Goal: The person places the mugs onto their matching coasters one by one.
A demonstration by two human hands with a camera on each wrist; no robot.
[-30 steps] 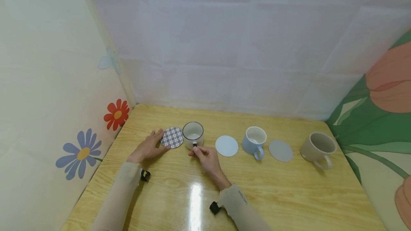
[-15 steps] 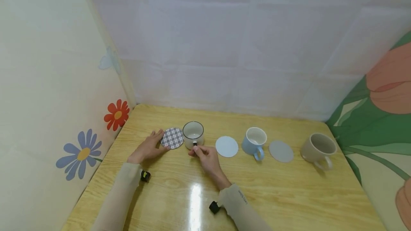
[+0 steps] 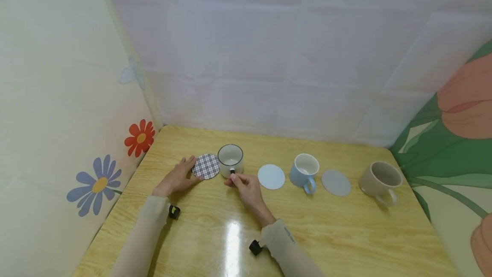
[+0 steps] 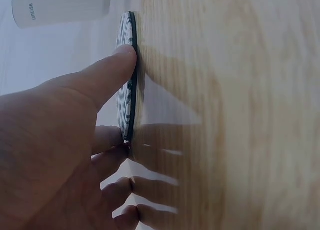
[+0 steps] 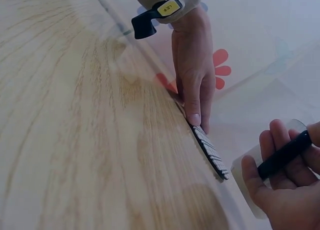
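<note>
A white enamel mug with a dark rim (image 3: 230, 157) is upright at the right edge of a round plaid coaster (image 3: 206, 166). My right hand (image 3: 247, 190) pinches the mug's black handle; the right wrist view shows the handle (image 5: 285, 154) between thumb and fingers. Whether the mug's base touches the table is unclear. On the coaster's left side lies my left hand (image 3: 178, 178), fingers extended. Its thumb (image 4: 117, 67) touches the coaster's rim in the left wrist view, and the index finger meets the rim farther along. The other fingertips rest on the table.
Rightward along the wooden table (image 3: 330, 234) stand a light blue coaster (image 3: 271, 177), a blue mug (image 3: 303, 171), a grey coaster (image 3: 336, 183) and a beige mug (image 3: 378, 179). A white cloth wall (image 3: 269, 76) borders the back; a flowered wall (image 3: 69, 110) stands left.
Both hands, the mug and the plaid coaster hold nearly the same places. The scene has shifted only slightly in the head view.
</note>
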